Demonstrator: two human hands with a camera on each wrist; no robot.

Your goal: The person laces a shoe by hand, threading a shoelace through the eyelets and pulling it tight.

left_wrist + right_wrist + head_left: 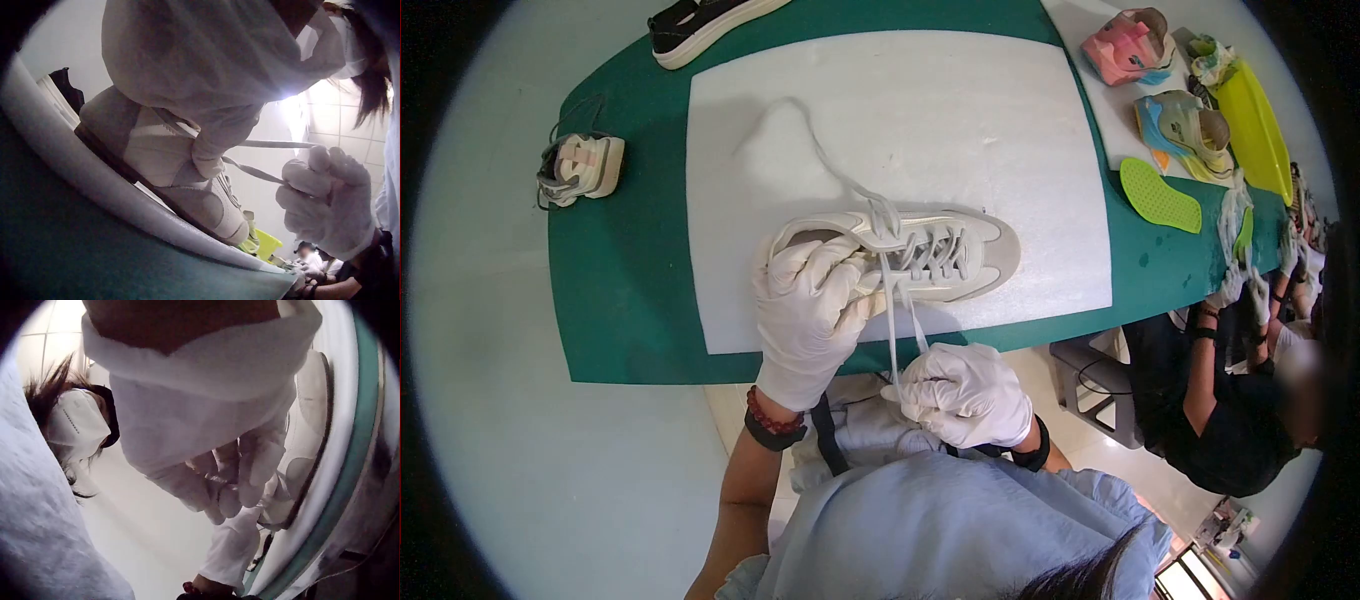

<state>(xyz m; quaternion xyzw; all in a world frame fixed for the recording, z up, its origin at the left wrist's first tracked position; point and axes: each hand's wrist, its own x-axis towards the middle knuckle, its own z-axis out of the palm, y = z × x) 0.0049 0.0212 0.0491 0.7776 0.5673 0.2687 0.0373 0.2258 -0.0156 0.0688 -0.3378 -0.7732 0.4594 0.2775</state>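
Observation:
A white and pale grey sneaker (983,255) lies on a white board (890,110), its toe to the right in the head view. My gloved left hand (808,290) grips it by the collar, fingers curled over the opening and thumb against the side in the left wrist view. A pale shoelace (891,330) runs taut from the top eyelets towards my body. Its strands end in my gloved right hand (965,395), which pinches them with curled fingers beyond the board's near edge. Another lace end (825,155) trails loosely across the board behind the shoe.
The board rests on a green mat (630,290). A small sneaker (585,168) stands at the left, and a black shoe (710,25) at the far edge. On the right are a pink shoe (1122,50), a blue-grey shoe (1185,125), a green insole (1157,195) and a yellow basin (1255,130). Other people sit there.

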